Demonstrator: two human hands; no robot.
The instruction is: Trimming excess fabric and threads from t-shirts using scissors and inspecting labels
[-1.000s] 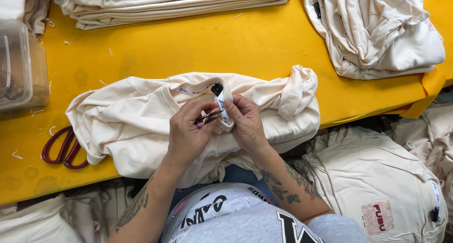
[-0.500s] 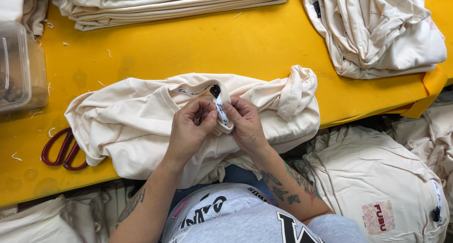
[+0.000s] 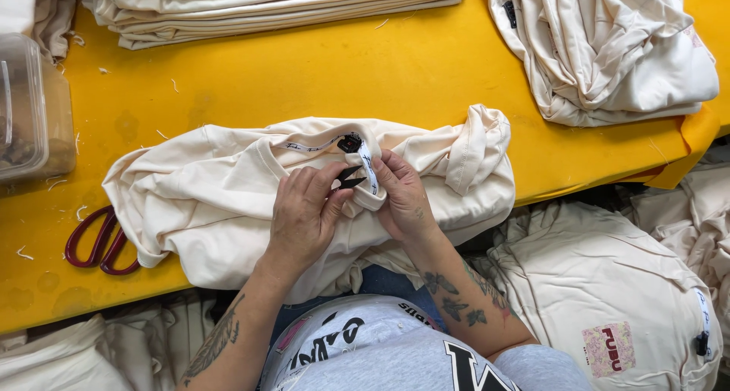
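- Nearest the camera: grey printed top of the person (image 3: 395, 360), both forearms tattooed, reaching up over the table edge.
- Left hand (image 3: 304, 212) closed around small black thread snips (image 3: 350, 177); snip blades open in a V, tips pointing right toward the neck tape.
- Right hand (image 3: 403, 197) pinching the collar fold of the cream sweatshirt (image 3: 213, 201) between thumb and fingers, just right of the snips; fingertips touching the white printed neck tape (image 3: 370, 167).
- Both hands close together, nearly touching, over the collar.
- Sweatshirt bunched on the near edge of the yellow table (image 3: 342, 72), neck opening toward the far side, one gathered part rising at the right end; lower part hanging off the table toward the lap.
- Small black label (image 3: 349, 142) at the collar's far rim, just above the snips.
- Left of the sweatshirt: dark red scissor handles (image 3: 99, 243) flat on the table, blades tucked under the cloth.
- Below table level, right: heap of cream garments (image 3: 608, 284), one with a pink square tag.
- Below table level, left: more cream cloth (image 3: 68, 360).
- Loose thread scraps scattered over the table surface.
- Far left edge: clear plastic container (image 3: 30, 110), contents not discernible.
- Far side, top left: neat stack of folded cream garments (image 3: 266, 3).
- Far side, top right: looser pile of cream garments (image 3: 608, 49), reaching to the table's right edge.
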